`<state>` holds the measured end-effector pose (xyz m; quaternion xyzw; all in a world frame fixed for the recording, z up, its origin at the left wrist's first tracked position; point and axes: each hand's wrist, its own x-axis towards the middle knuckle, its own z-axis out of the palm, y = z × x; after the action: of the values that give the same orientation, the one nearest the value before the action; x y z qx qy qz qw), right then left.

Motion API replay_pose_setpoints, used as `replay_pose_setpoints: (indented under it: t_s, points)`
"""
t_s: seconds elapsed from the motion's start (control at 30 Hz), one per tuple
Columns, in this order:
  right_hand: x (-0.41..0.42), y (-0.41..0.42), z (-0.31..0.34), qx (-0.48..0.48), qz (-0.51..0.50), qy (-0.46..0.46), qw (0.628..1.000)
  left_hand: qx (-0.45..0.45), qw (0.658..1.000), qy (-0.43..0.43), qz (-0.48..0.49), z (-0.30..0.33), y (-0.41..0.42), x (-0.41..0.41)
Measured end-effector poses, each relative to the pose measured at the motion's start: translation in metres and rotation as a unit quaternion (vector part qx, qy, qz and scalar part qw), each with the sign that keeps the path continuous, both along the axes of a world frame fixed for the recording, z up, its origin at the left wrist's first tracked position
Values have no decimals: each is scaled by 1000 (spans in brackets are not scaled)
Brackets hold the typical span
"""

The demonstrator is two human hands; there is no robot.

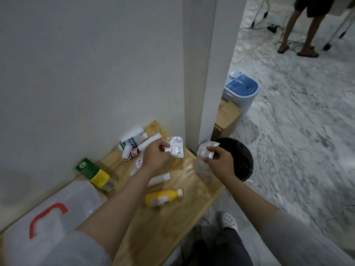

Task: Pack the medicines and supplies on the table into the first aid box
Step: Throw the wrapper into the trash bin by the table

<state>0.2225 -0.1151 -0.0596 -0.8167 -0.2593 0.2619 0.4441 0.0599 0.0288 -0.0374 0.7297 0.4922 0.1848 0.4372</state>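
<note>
My left hand [155, 157] holds a silver blister pack [175, 148] above the far end of the wooden table [172, 217]. My right hand [221, 162] pinches the top of a clear plastic bag [203, 166] that hangs at the table's right edge. The white first aid box [57, 214] with a red handle [47, 215] lies closed at the near left. On the table lie a yellow bottle [161, 197], a green and yellow carton [94, 174], a white tube [160, 179] and several white tubes and rolls [134, 142] by the wall.
A white wall and pillar [203, 73] border the table at the back. A black bin [240, 158] stands on the marble floor right of the table, with cardboard boxes [226, 118] and a blue-lidded appliance [241, 91] behind it. A person's legs [299, 31] stand far right.
</note>
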Motion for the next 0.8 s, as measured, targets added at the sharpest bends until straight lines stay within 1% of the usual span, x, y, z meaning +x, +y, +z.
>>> replay_pose_setpoints:
  t_s: [0.13,0.23,0.3,0.43,0.53,0.67,0.73,0.8]
  points:
    - [49,-3,7,0,-71,-33,997,41,998,-38,-10,15,2,36]
    - [85,-9,2,-5,-122,-33,992,63,996,-46,-36,12,-4,78]
    - [107,-12,-11,-27,-133,-35,990,59,995,-42,-62,5,-10,112]
    - [148,-8,-44,-68,-130,-58,988,24,994,-35,-104,-17,-19,183]
    - [173,1,-68,-87,-118,-70,987,-21,993,-3,-117,-48,-20,227]
    - [202,4,-96,-143,-62,-40,987,-45,974,110,-192,-96,-17,259]
    - [210,-1,-109,-156,-50,-29,986,-59,969,127,-203,-113,-19,261]
    - [213,-7,-114,-149,-57,-19,987,-67,969,135,-194,-118,-22,257]
